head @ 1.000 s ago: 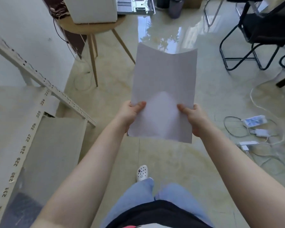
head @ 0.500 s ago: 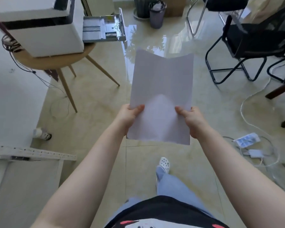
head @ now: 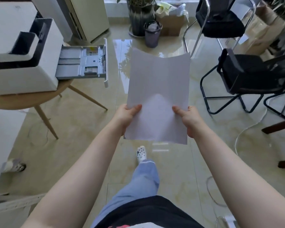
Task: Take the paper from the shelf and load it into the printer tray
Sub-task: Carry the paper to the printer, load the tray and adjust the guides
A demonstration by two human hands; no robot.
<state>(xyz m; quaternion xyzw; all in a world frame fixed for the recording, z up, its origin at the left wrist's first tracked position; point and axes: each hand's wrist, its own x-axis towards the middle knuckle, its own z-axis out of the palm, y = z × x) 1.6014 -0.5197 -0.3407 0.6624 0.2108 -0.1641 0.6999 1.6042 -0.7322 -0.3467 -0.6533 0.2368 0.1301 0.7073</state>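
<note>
Head view: both hands are up front with the paper [head: 158, 96] between them. The left hand [head: 126, 116] is pinched shut on the sheet's left edge near the bottom corner, thumb on top; the right hand [head: 188, 119] grips the right edge the same way. The sheet hangs in mid-air over the floor, its far edge bowed down in the middle with both far corners raised, touching nothing but the hands.

Off to the left, the white printer [head: 23, 63] sits on a round wooden table [head: 23, 101], and its paper tray [head: 82, 63] is pulled out past the table's rim, hanging over the floor. The tray's white front lip is the nearest edge to the paper, with a strip of glossy tiled floor [head: 82, 129] between them. The splayed table legs reach into that same strip below the tray.

On the right, two black chairs [head: 247, 76] stand well apart from the sheet's right edge. A grey waste bin [head: 152, 34] stands further ahead, beside a potted plant. One white clog [head: 141, 153] is planted on the open tile just below the paper's near edge.
</note>
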